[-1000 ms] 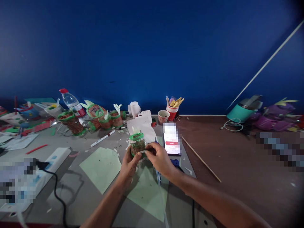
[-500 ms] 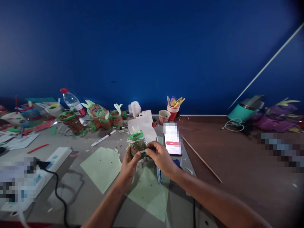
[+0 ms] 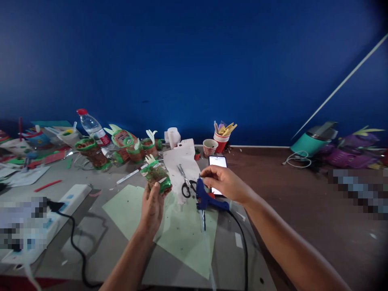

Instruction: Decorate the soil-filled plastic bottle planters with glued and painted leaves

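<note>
My left hand (image 3: 152, 206) holds a small green-rimmed pot (image 3: 156, 176) with brown filling behind clear walls, tilted to the left. Pale leaf-like strips rise from its top, and a short white strip lies across its side by my thumb. The fingertips of my right hand (image 3: 222, 181) are pinched together at the tip of a blue glue gun (image 3: 202, 194); what they hold, if anything, is too small to make out. Just left of the glue gun, black-handled scissors (image 3: 185, 184) lie part open on white paper (image 3: 178, 161).
Pale green sheets (image 3: 184, 242) lie beneath my hands. Behind the right hand is a phone (image 3: 217, 161). A paper cup (image 3: 209, 148) and a red cup (image 3: 222, 141) stand farther back. Similar pots (image 3: 92, 155), a bottle (image 3: 94, 131) and a power strip (image 3: 68, 202) are leftward.
The pot has moved left and tilted in my left hand. My right hand has left the pot and moved right to the glue gun's tip. The scissors and glue gun now show.
</note>
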Action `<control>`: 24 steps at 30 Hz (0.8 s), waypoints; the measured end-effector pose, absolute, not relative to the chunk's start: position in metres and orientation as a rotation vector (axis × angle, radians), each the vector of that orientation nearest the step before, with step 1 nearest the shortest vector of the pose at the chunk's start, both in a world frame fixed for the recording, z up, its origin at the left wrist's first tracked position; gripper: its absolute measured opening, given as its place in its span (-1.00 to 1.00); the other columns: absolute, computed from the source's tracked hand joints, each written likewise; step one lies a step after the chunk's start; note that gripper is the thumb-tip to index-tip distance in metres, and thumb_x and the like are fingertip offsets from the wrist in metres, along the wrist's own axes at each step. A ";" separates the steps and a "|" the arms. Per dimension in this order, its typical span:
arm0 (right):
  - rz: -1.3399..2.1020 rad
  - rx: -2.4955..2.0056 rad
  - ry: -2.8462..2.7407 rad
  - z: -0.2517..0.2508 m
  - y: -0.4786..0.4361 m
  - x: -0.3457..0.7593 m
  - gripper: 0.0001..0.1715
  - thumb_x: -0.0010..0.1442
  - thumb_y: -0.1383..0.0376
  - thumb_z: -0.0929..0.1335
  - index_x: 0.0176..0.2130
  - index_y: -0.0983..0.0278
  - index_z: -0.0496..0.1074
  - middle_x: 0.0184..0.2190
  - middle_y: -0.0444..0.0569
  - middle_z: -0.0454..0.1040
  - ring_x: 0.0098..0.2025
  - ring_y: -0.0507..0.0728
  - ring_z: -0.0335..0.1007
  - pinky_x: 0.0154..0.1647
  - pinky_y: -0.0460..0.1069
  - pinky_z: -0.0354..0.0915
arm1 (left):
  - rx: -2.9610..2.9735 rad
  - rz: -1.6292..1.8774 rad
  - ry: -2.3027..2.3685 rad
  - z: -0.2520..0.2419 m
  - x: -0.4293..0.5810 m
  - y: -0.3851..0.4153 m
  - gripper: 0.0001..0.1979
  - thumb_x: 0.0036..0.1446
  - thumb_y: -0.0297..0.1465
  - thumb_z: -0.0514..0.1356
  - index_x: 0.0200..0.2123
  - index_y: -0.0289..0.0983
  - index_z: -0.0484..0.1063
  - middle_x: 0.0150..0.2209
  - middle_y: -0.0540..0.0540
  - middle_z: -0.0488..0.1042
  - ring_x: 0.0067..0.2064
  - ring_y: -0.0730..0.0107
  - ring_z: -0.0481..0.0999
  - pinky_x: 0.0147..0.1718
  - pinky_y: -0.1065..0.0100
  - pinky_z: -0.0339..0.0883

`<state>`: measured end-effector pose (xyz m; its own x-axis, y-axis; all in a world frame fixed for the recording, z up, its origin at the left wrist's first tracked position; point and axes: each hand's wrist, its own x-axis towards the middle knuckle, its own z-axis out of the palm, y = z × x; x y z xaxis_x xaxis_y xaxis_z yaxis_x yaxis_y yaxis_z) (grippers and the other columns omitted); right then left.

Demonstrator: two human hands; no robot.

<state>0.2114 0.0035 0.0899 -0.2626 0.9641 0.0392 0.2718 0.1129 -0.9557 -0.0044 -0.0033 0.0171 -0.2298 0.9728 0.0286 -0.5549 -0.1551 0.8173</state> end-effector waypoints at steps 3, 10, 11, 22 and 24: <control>1.029 -1.349 -1.965 0.094 0.000 0.219 -0.77 0.02 0.28 0.36 -0.25 0.28 0.46 -0.37 -0.07 0.50 -0.35 0.07 0.36 -0.29 -0.03 0.25 | 0.718 1.670 0.826 0.018 -0.005 -0.004 -0.69 0.00 -0.22 0.30 -0.19 -0.20 0.43 -0.15 -0.08 0.49 -0.21 0.35 0.46 -0.17 0.25 0.37; 0.669 -1.603 -2.369 0.088 -0.004 0.226 -0.64 0.07 0.23 0.37 -0.09 0.20 0.47 -0.13 0.03 0.52 -0.14 0.23 0.42 -0.22 0.01 0.23 | 0.746 1.612 0.833 0.018 0.000 -0.008 -0.70 0.02 -0.23 0.29 -0.17 -0.19 0.43 -0.13 -0.08 0.49 -0.18 0.33 0.47 -0.14 0.26 0.36; 0.633 -1.637 -2.410 0.086 -0.006 0.228 -0.62 0.07 0.23 0.37 -0.07 0.20 0.46 -0.11 0.05 0.51 -0.12 0.25 0.42 -0.21 0.02 0.23 | 0.744 1.608 0.836 0.018 0.001 -0.009 -0.70 0.02 -0.23 0.29 -0.17 -0.19 0.43 -0.11 -0.08 0.49 -0.16 0.31 0.47 -0.15 0.26 0.36; 0.302 -1.780 -2.606 0.058 -0.031 0.226 -0.34 0.09 0.31 0.37 0.17 0.36 0.24 -0.05 0.23 0.38 -0.04 0.34 0.34 -0.10 0.11 0.24 | 0.771 1.539 0.794 0.017 0.001 -0.011 -0.72 0.07 -0.23 0.25 -0.14 -0.19 0.44 -0.09 -0.09 0.47 -0.15 0.32 0.47 -0.17 0.30 0.34; 0.251 -1.761 -2.489 0.066 -0.029 0.223 -0.46 0.13 0.32 0.34 0.11 0.32 0.31 -0.07 0.20 0.38 -0.03 0.31 0.34 -0.04 0.13 0.22 | 0.760 1.531 0.786 0.015 0.001 -0.011 -0.72 0.06 -0.24 0.25 -0.15 -0.20 0.44 -0.11 -0.09 0.48 -0.17 0.33 0.47 -0.18 0.29 0.35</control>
